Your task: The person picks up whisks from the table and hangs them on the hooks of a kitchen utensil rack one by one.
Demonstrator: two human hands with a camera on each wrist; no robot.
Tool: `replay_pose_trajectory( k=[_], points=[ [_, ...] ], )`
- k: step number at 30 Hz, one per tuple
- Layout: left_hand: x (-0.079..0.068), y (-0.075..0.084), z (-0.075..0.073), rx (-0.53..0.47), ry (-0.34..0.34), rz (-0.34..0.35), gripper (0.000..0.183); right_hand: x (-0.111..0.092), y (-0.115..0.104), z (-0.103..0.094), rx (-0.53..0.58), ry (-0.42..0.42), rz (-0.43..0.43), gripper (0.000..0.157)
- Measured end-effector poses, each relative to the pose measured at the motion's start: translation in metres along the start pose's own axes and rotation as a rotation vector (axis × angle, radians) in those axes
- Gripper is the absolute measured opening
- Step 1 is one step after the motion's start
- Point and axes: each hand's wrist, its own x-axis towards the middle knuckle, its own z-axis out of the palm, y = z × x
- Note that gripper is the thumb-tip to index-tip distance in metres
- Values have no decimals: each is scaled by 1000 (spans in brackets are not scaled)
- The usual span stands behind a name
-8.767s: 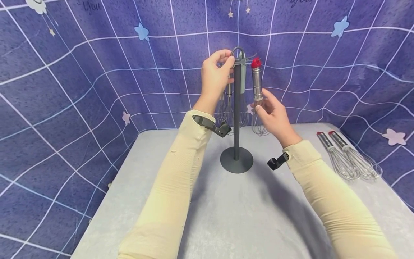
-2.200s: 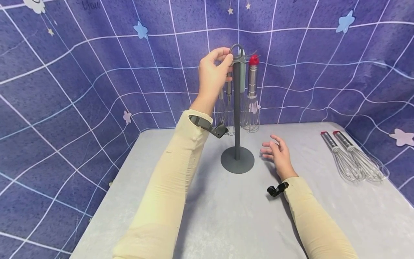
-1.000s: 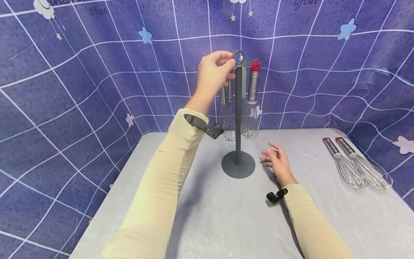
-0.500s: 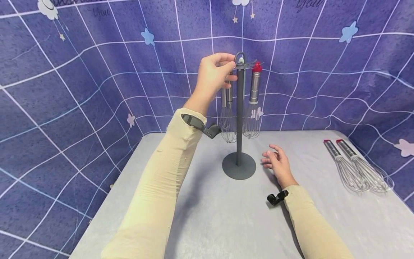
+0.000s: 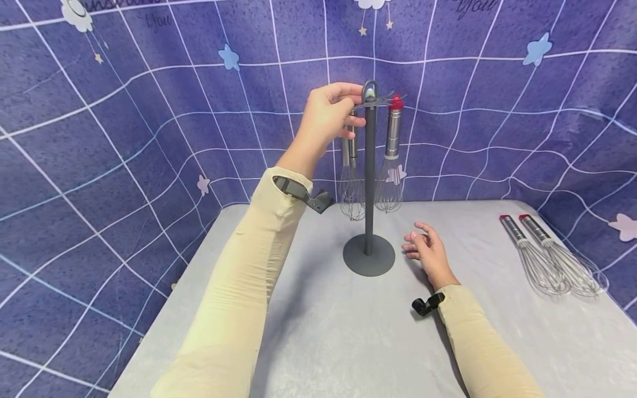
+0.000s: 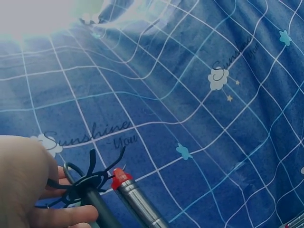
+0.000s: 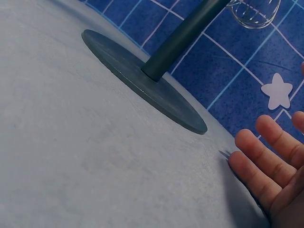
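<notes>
In the head view, my left hand [image 5: 330,113] grips the hooked top of a dark grey utensil stand [image 5: 369,182], with its fingers at the top loop. The left wrist view shows fingers on both sides of the hooks [image 6: 85,183]. A red-tipped whisk [image 5: 393,132] hangs from a hook right of the post. Thinner-handled whisks [image 5: 352,190] hang on the left, partly hidden by my hand. A pale green handle is mostly hidden behind the post. My right hand [image 5: 429,251] rests low on the table, right of the round base [image 7: 142,80], fingers loosely bent and holding nothing.
Two more red-tipped whisks [image 5: 539,249] lie side by side on the right of the grey-white table [image 5: 338,331]. A blue-purple gridded curtain [image 5: 149,110] with stars and clouds encloses the table at the back and sides.
My right hand has let go of the red-tipped whisk, now hanging, and lowered to the table. The hooked top has turned slightly, bringing the pale green handle behind the post.
</notes>
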Motion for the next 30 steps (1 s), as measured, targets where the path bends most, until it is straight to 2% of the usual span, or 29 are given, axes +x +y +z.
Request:
replay_pose_trajectory(
  k=[5, 10, 15, 18, 23, 30],
  points=[
    [-1, -3, -3, -12, -32, 6, 36, 1, 2, 0, 0, -6, 7, 49],
    [-2, -7, -5, -23, -63, 33, 36, 10, 19, -5, 10, -1, 19, 50],
    [-5, -9, -5, -15, -84, 69, 42, 14, 30, -7, 11, 1, -4, 51],
    [-7, -8, -6, -10, -97, 77, 38, 14, 32, -6, 2, 9, -15, 50],
    [-10, -7, -10, 5, -132, 73, 31, 12, 29, -5, -2, 1, -4, 51],
    [-11, -6, -13, 34, -172, 81, 36, 6, 12, -2, -13, -17, -5, 49]
  ],
)
